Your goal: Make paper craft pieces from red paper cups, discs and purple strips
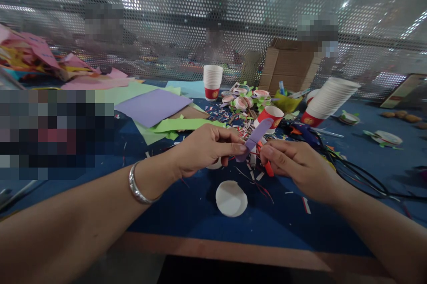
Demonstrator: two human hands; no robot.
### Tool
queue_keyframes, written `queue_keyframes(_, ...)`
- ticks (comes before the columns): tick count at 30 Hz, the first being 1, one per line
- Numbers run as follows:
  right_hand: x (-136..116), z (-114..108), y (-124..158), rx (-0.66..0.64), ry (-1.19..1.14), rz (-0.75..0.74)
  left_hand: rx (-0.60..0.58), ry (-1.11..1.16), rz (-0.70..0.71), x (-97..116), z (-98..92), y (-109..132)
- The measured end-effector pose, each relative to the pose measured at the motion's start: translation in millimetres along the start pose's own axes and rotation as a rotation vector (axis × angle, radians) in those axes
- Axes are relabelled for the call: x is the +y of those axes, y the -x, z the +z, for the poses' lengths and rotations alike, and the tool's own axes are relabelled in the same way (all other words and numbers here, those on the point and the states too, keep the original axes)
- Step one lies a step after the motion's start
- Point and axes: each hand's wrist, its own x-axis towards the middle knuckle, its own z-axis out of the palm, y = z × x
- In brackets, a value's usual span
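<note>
Between thumb and fingers, my left hand [213, 144] pinches a purple paper strip [256, 136] with a rounded upper end. Close on its right, my right hand [293, 159] is closed around what look like scissors with an orange-red handle [269, 169]; the blades are mostly hidden, and a thin dark line crosses the strip near them. A white paper cup bottom [231, 198] lies on the blue table below my hands. Another white piece [214, 164] is partly hidden under my left hand. Behind the strip, a cut red-and-white paper cup [274, 114] stands among paper scraps.
Purple paper [155, 106] and green paper sheets lie left. Stacked paper cups stand at the back [212, 82] and right [330, 99]. Small paper crafts [242, 99] are piled near a yellow container [287, 102]. Black cables [353, 173] run right. A cardboard box [287, 66] stands behind.
</note>
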Motion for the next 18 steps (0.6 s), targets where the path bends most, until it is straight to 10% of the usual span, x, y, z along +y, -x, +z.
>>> queue_keyframes(18,-5.8,-1.6,-0.8,0.003,0.139,-0.059,-0.011,-0.010,0.006,-0.8,1.0,-1.3)
